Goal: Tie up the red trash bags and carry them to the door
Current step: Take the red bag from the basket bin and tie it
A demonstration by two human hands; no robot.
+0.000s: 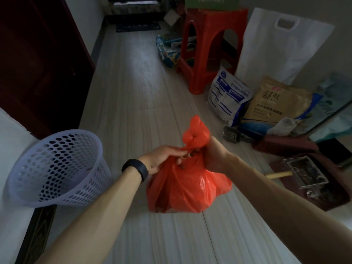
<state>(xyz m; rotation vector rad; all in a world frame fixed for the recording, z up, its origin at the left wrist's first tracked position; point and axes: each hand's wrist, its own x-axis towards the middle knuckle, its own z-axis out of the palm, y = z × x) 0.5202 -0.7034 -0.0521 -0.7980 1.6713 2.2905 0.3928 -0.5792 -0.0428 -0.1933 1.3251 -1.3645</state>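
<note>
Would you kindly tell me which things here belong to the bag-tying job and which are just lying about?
In the job: red trash bag, left hand pinching its neck, right hand gripping the neck.
Lying about: perforated basket, red stool, white carrier bag, blue-and-white pouch, tan pouch.

Dim hallway w/ pale plank floor [133, 92], dark maroon woodwork [38, 63] on L, red plastic stool [207, 54] + white bag [276, 50] by R wall, doormat [137, 27] at far end.
</note>
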